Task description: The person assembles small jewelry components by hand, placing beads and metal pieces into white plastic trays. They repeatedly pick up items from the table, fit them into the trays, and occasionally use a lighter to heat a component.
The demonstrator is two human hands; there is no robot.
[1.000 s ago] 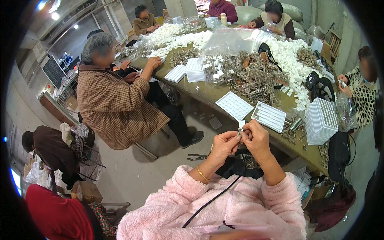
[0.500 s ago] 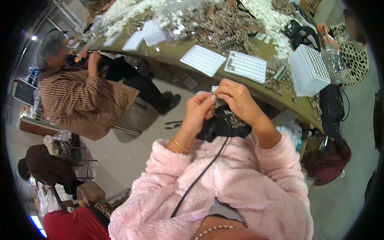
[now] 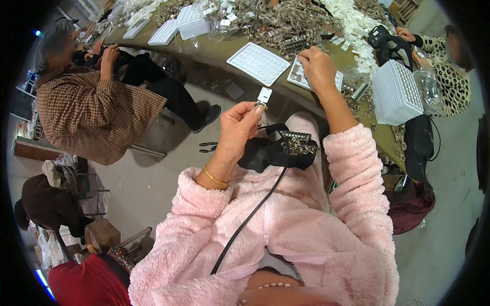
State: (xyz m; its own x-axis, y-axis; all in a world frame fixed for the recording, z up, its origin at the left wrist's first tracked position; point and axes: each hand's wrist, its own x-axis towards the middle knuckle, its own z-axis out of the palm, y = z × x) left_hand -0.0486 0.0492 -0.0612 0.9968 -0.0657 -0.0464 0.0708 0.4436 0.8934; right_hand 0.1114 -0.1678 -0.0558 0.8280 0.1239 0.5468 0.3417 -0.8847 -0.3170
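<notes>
From where I stand, the person in the fluffy pink jacket has the left hand (image 3: 240,127) raised in front of the chest, thumb and fingertips pressed together on a small white clip-like piece (image 3: 264,95) that sticks up out of the pinch toward twelve o'clock, its long axis nearly upright and leaning a touch toward one. The right hand (image 3: 317,69) is well apart from it, out at about two o'clock from the left, reaching onto the olive-green workbench (image 3: 214,51); its fingers are curled down onto a white sorting tray (image 3: 298,76), and I cannot tell whether they are pinching anything there. So the white piece lies at about eight o'clock from the right hand, and the left hand is plainly the nearer one, since it already holds it. Just below the left hand, at about five o'clock, a black pouch (image 3: 270,153) holding small metal parts rests on the lap. Another white tray (image 3: 258,62) lies just beside the first, at its nine o'clock, and a heap of metal fittings (image 3: 286,23) sits farther back on the bench at twelve.
</notes>
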